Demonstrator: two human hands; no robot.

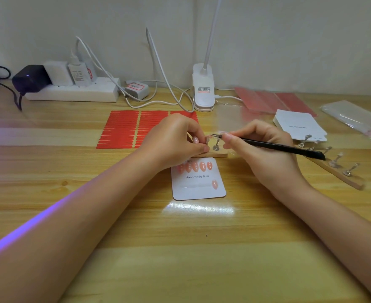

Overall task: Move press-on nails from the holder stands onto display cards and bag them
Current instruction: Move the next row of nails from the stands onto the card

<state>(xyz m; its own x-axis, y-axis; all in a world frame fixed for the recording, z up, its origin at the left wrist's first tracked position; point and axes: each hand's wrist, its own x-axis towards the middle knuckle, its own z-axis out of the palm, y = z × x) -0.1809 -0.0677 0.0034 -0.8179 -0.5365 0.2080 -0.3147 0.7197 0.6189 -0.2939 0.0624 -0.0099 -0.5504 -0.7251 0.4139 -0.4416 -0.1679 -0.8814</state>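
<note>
Head view: my left hand (175,141) pinches a nail (195,140) off the wooden holder stand (218,154), just behind the display card (198,182) mid-table; my right hand (265,149) grips tweezers (274,146). A slipping tweezer tip could flick the nail away.

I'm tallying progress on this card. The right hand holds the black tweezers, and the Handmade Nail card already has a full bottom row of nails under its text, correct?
Not quite. In the head view the right hand does hold the black tweezers, but the Handmade Nail card has only one nail below its text; the filled row is the top one.
</note>
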